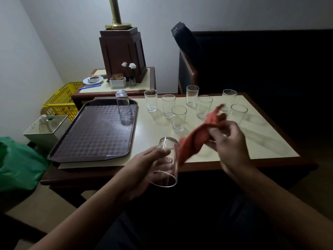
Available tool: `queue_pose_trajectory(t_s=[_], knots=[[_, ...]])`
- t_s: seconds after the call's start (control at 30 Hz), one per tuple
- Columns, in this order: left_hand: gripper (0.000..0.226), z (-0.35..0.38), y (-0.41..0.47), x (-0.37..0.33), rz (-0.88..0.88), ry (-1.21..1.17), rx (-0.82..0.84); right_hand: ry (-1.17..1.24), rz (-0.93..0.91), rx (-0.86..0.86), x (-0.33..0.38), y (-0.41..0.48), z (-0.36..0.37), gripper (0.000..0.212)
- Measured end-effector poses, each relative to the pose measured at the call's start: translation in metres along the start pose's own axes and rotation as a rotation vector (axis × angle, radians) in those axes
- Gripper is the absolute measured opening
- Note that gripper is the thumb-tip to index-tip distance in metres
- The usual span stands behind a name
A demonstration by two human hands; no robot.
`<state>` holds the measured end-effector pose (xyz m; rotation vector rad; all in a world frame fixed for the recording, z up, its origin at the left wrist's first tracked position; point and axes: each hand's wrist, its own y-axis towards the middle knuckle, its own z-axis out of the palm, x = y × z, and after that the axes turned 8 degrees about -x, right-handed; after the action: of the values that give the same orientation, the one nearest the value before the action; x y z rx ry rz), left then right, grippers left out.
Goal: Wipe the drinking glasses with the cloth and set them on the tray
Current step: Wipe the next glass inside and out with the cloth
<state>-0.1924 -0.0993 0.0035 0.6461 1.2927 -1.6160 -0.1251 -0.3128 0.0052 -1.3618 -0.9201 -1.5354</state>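
My left hand grips a clear drinking glass tilted with its mouth toward me, over the table's near edge. Just right of it, my right hand pinches an orange-red cloth that hangs beside the glass and touches its side. A dark brown patterned tray lies at the left of the table. One glass stands upside down at the tray's far right corner. Several more glasses stand upright on the cream tabletop behind the cloth, such as one in front and one farther left.
A side table at the back holds a wooden lamp base, a small dish and a flower vase. A yellow basket, a white box and green fabric sit to the left. A dark chair stands behind the table.
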Motion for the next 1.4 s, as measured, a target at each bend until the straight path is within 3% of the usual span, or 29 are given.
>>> queue_pose_trajectory(t_s=[0.1, 0.17, 0.27, 0.33, 0.43, 0.53, 0.63, 0.7, 0.8, 0.93, 1.03, 1.17, 1.23, 1.3, 1.4], knots=[[0.058, 0.0, 0.002, 0.004, -0.087, -0.063, -0.029, 0.077, -0.043, -0.126, 0.01, 0.007, -0.005, 0.018], [0.059, 0.001, 0.003, 0.008, -0.102, -0.072, -0.008, 0.169, 0.027, -0.107, 0.012, 0.0, -0.003, 0.014], [0.055, 0.005, 0.006, 0.012, -0.044, -0.085, -0.014, 0.23, 0.266, 0.11, 0.006, -0.023, 0.009, 0.018], [0.057, 0.004, 0.006, 0.01, 0.028, -0.084, -0.036, 0.102, 0.286, 0.327, -0.003, -0.035, 0.013, 0.023], [0.065, -0.003, 0.007, 0.005, 0.1, -0.102, -0.115, -0.227, -0.023, 0.562, -0.01, -0.042, 0.008, 0.028], [0.062, -0.005, 0.007, 0.0, 0.128, -0.125, -0.123, -0.47, -0.235, 0.671, -0.01, -0.05, 0.006, 0.042], [0.065, -0.004, 0.005, 0.002, 0.128, -0.1, -0.089, -0.402, -0.372, 0.741, -0.015, -0.071, 0.01, 0.045], [0.057, -0.004, 0.002, 0.003, 0.126, -0.099, -0.023, -0.31, -0.394, 0.669, -0.023, -0.073, 0.013, 0.042], [0.044, -0.004, -0.002, 0.003, 0.133, 0.019, 0.105, -0.183, -0.221, 0.518, -0.025, -0.06, 0.014, 0.045], [0.078, -0.007, -0.001, 0.004, 0.194, 0.231, 0.194, 0.053, 0.108, 0.452, -0.017, -0.044, 0.012, 0.049], [0.078, -0.019, 0.003, -0.006, 0.262, 0.436, 0.211, 0.152, 0.365, 0.528, -0.007, -0.031, 0.007, 0.048], [0.07, -0.036, 0.011, -0.022, 0.32, 0.312, 0.04, 0.147, 0.528, 0.704, -0.002, -0.025, 0.003, 0.043], [0.064, -0.038, 0.011, -0.022, 0.324, 0.202, 0.06, 0.137, 0.497, 0.721, -0.005, -0.03, 0.006, 0.042], [0.05, -0.037, 0.009, -0.021, 0.308, 0.203, 0.078, 0.043, 0.337, 0.75, -0.008, -0.034, 0.005, 0.042], [0.051, -0.028, 0.008, -0.021, 0.222, 0.282, 0.033, -0.363, -0.239, 0.751, -0.004, -0.034, -0.003, 0.054]])
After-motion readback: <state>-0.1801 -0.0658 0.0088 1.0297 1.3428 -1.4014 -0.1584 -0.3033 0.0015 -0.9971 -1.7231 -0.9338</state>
